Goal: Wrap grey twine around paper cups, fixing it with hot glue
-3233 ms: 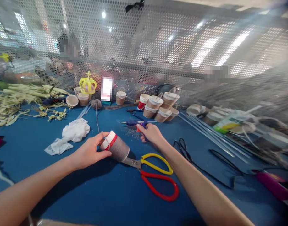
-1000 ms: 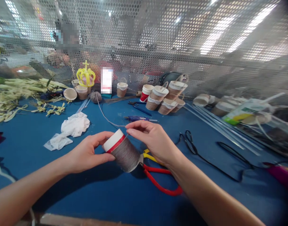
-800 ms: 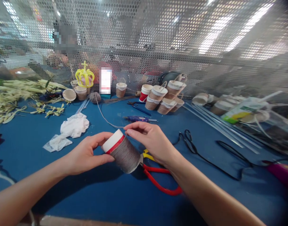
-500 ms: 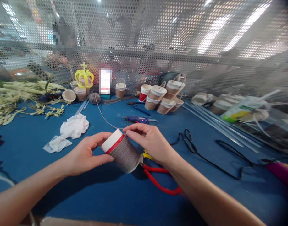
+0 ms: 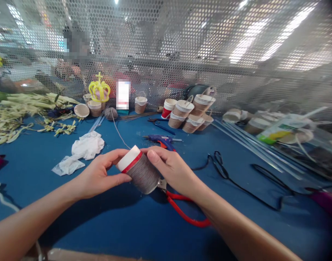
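Note:
A paper cup [image 5: 144, 174] lies tilted in my hands, its white rim toward the upper left. Grey cord is wound round most of its side, and a red band shows below the rim. My left hand [image 5: 106, 172] grips the rim end, thumb on the near side. Against the cup's upper right side rests my right hand [image 5: 168, 165], its thumb bent over the wound cord and its other fingers partly hidden behind. From the grey ball of cord [image 5: 111, 114] a strand runs to the cup's far side. Red-handled scissors [image 5: 186, 214] lie beneath my right wrist.
Beyond the cup lie a blue glue gun [image 5: 162, 139] and crumpled white tissue [image 5: 87, 146]. Stacked cord-wrapped cups [image 5: 193, 123] stand at the back, near a yellow crown [image 5: 99, 90]. Clear sticks [image 5: 250, 145] and black cable [image 5: 236, 183] are to the right, pale plant strips [image 5: 24, 105] left.
My right hand has shifted from pinching near the red band to lying along the cup's side. The cup has turned slightly, and more of the glue gun shows.

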A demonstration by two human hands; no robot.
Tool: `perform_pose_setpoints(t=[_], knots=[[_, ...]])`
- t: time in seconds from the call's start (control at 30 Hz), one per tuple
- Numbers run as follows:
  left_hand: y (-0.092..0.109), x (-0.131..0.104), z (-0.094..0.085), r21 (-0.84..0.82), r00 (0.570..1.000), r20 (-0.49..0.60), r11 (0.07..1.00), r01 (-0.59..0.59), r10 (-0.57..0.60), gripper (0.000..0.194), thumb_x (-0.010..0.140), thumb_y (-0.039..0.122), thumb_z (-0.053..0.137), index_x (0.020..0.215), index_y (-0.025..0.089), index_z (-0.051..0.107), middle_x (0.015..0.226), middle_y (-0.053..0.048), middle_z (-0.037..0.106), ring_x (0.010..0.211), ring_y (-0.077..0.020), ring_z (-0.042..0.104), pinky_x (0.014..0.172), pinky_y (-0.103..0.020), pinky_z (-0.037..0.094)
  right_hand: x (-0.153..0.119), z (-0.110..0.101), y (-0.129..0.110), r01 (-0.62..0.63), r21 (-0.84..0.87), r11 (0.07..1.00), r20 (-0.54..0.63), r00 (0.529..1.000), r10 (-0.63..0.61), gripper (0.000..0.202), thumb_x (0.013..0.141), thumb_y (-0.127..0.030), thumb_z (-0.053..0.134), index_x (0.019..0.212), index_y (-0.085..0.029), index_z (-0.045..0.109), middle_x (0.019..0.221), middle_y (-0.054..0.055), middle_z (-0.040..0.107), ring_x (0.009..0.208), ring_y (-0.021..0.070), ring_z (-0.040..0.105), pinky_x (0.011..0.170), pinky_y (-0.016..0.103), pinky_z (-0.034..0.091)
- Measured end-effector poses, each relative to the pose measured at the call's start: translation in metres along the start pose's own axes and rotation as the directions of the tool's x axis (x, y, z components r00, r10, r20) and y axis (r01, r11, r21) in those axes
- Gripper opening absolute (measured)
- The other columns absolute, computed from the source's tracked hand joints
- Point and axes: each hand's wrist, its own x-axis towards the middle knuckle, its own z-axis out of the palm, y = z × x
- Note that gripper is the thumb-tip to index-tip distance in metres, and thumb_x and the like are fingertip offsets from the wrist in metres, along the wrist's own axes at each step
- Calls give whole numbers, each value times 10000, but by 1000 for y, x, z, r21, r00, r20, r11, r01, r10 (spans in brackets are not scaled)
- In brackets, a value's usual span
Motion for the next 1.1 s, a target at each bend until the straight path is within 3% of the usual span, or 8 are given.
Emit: perform_pose_setpoints(t=[0.17,0.3,0.47,0.63,1.1], knots=[[-2,3,-1,20,999,-38,999,-33,34,368,743,221,615,1092,177,507,1012,-44,610,866,-158,570,774,-246,455,0,0,3,-4,48,999,142,990,-3,461,838,-446,430,1165,-134,518,1140,106,593,972,206,576,815,330,450],[-3,3,-3,45,999,-38,999,-27,29,362,745,213,610,1089,176,502,1004,-38,605,863,-151,564,784,-247,448,0,2,9,-62,142,988,259,966,23,626,731,-446,597,1250,-149,413,1171,98,573,978,218,578,820,353,463],[-2,4,-3,29,1000,-13,999,-24,24,321,750,215,590,1059,162,517,988,-42,587,877,-160,540,806,-268,429,1,8,11,-112,102,989,210,974,88,594,718,-376,627,1229,-155,422,1118,86,601,959,213,590,838,365,464],[0,5,-2,-45,1000,-20,999,8,-9,198,771,192,532,959,132,548,858,-25,574,752,-127,513,679,-226,420,0,12,5,-95,-34,995,126,987,98,597,689,-342,645,1215,-146,441,1152,104,575,1002,236,566,861,392,449],[0,4,1,-118,997,-24,990,75,-79,142,755,156,508,889,135,552,748,12,532,654,-93,458,598,-199,369,0,15,2,-94,-109,990,108,989,106,594,672,-357,643,1202,-152,470,1117,97,593,941,223,587,791,353,467]])
